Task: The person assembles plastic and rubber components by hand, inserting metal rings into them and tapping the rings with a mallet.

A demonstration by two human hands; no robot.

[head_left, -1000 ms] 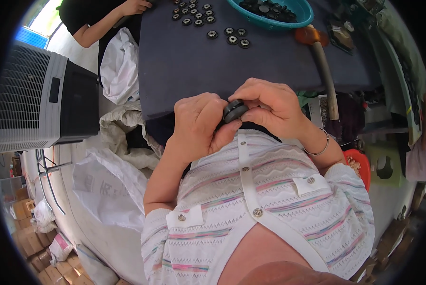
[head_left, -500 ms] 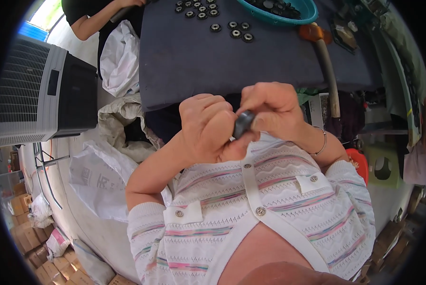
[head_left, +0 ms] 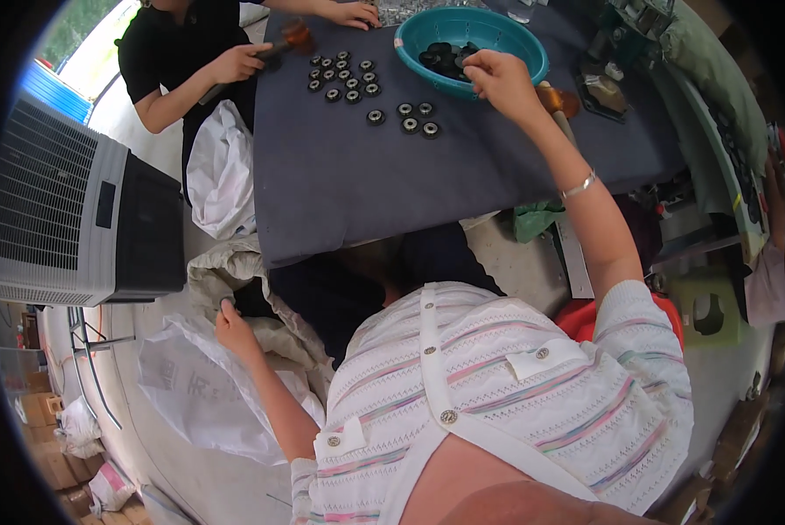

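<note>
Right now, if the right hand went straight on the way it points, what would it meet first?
Most likely the black discs in the teal basin; the right hand points toward them, though from above the gap, if any, is hard to judge.

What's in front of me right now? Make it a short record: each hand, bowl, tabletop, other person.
Left hand: beside the beige sack, above the white bag; seems to pinch something small and dark
Right hand: reaching over the teal bowl, fingertips by the black pieces; grip unclear
Bowl: on the dark grey table, holding the black pieces
Tabletop: round black parts with metal centres, loosely grouped; amber mallet head near the bowl
Co-worker: one hand holding another mallet, the other at the table
</note>
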